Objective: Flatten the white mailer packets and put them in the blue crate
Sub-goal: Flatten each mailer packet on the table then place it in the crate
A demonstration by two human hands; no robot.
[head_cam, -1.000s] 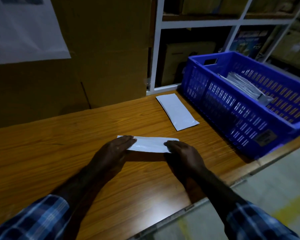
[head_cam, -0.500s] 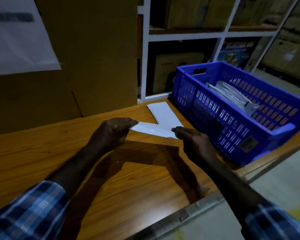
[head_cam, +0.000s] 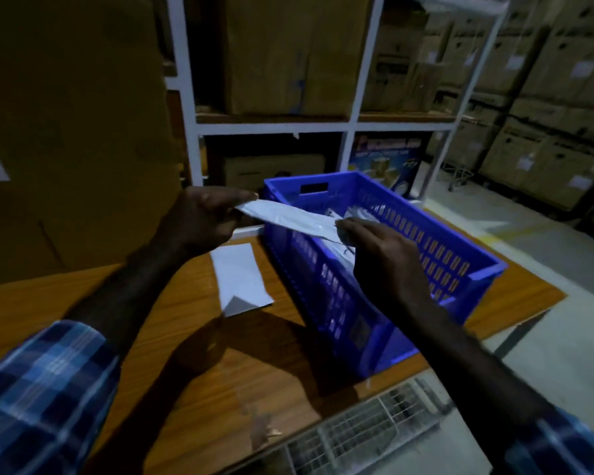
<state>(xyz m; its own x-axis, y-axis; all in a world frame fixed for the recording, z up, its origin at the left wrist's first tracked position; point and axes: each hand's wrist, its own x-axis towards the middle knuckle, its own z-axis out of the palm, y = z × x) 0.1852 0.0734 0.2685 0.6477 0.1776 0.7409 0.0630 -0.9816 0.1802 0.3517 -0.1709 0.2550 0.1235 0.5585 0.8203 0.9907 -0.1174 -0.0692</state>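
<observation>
I hold a white mailer packet (head_cam: pixel 288 217) stretched flat in the air between both hands, above the near left rim of the blue crate (head_cam: pixel 343 303). My left hand (head_cam: pixel 203 217) pinches its left end. Its right end is pinched by my right hand (head_cam: pixel 374 255), which hovers over the crate's inside. Other white packets (head_cam: pixel 348 214) lie in the crate, partly hidden behind my right hand. A second white packet (head_cam: pixel 240 279) lies flat on the wooden table (head_cam: pixel 220 371), just left of the crate.
A large cardboard box (head_cam: pixel 76 132) stands at the table's back left. White shelving (head_cam: pixel 354 125) with boxes rises behind the crate. Stacked cartons (head_cam: pixel 546 97) fill the far right. The table's front edge runs past a metal grate (head_cam: pixel 364 430) on the floor.
Both hands lifted the packet off the table and carried it right and up, over the crate's rim. The view swung toward the crate.
</observation>
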